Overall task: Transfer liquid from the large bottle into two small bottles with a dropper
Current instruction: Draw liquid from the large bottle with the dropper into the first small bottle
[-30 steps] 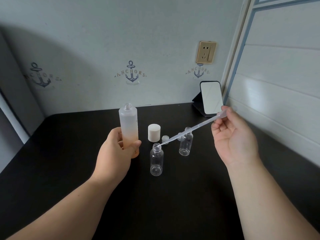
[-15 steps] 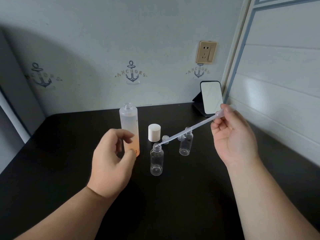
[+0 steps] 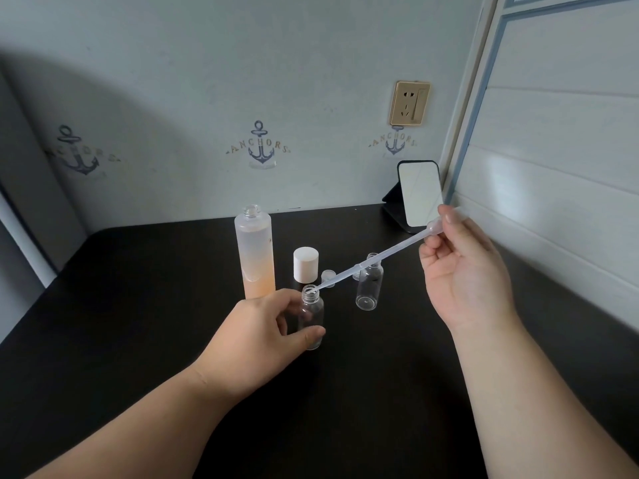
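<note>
My left hand [image 3: 262,335] has let go of the tall frosted bottle with orange liquid [image 3: 255,252] and moved over to the small clear plastic bottle [image 3: 312,314]. Now my thumb and fingers curl around that small bottle and hold it steady on the black counter [image 3: 138,305]. The tall bottle stands open just behind my left hand. My right hand [image 3: 463,271] pinches the bulb of the long clear plastic dropper [image 3: 373,262], same as before. The dropper tip sits at the mouth of the small bottle I hold. A second small clear bottle [image 3: 368,285] stands between my hands, under the dropper. A white round cap [image 3: 305,264] sits behind my left hand, beside the tall bottle.
</note>
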